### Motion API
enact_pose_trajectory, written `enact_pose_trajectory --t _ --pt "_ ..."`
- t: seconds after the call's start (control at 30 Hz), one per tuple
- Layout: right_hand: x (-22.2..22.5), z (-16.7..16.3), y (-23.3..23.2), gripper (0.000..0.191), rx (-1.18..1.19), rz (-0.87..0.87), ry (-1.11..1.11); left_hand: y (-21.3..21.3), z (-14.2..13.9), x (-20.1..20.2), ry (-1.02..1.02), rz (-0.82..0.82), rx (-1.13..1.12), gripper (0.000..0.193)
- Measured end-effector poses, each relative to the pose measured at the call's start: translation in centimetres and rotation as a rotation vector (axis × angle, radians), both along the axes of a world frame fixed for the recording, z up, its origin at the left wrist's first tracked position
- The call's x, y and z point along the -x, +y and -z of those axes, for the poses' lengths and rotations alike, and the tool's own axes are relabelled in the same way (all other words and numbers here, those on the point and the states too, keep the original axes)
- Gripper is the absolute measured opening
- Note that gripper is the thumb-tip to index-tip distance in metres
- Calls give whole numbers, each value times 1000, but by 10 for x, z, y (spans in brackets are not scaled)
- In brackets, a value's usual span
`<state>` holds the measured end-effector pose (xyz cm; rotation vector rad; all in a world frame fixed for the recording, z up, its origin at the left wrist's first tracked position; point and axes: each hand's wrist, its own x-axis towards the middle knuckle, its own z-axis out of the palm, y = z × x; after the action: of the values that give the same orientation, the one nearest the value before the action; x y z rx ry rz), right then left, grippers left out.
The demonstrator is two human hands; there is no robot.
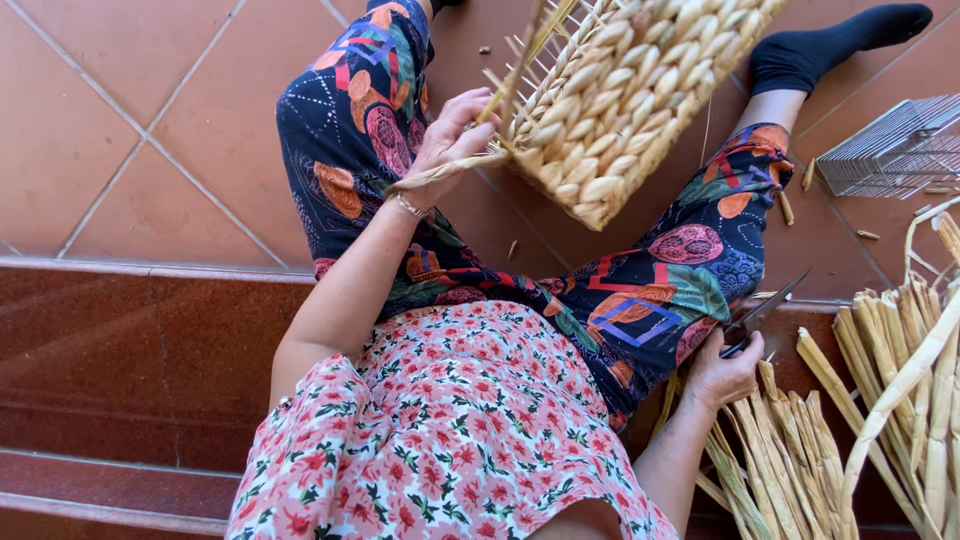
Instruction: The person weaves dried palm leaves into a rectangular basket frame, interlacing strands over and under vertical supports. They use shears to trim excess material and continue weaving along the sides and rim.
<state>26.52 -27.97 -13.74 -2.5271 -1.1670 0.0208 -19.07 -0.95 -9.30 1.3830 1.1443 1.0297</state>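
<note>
Woven straw fills the upper middle of the view: a pale, rectangular basket of plaited natural fibre point(625, 90) rests on the lap and knee, tilted, its long axis running from about seven o'clock up toward one o'clock, with the unfinished edge and its bare upright stakes facing ten o'clock, toward the left hand point(452, 140). That hand is closed around a twisted pale straw strand point(440, 175) just where it leaves the basket's lower corner; the strand lies almost level, pointing from three o'clock to nine o'clock below the knuckles, and a thin bracelet sits on the wrist. The right hand point(722, 372), down at four o'clock from the basket and well apart from it, is clenched on the handles of dark-bladed scissors point(765, 312), whose blades point up toward two o'clock. Just beside that hand, at five o'clock, lies a bundle of dried tan reed stalks point(790, 450), their length running roughly from six to twelve o'clock. A wire mesh rack point(895, 150) sits on the terracotta tiled floor point(130, 120) at the three o'clock edge, near a foot in a black sock point(830, 45).
</note>
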Motion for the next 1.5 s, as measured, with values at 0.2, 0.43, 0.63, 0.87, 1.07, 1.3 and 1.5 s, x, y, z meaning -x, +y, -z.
enact_pose_trajectory --t 0.2,0.43,0.63,0.87,1.07,1.3,1.5 --pt "4 -16 3 68 249 69 -16 36 -56 -57 205 103 -74 20" --pt "8 -13 0 81 480 112 75 94 -147 -122 250 346 -725 27" --pt "3 -32 2 82 578 27 67 94 -192 -134 286 452 -702 30" --pt "15 -126 80 27 -248 -312 89 88 -182 -114 151 585 -632 27" --pt "44 -119 156 48 -335 -331 445 105 -169 -91 108 457 -464 20" --pt "19 -36 216 71 -406 -474 276 124 -155 -14 -96 427 -188 15" --pt "28 -56 288 95 -260 -201 1147 106 -162 22 234 217 -440 18"
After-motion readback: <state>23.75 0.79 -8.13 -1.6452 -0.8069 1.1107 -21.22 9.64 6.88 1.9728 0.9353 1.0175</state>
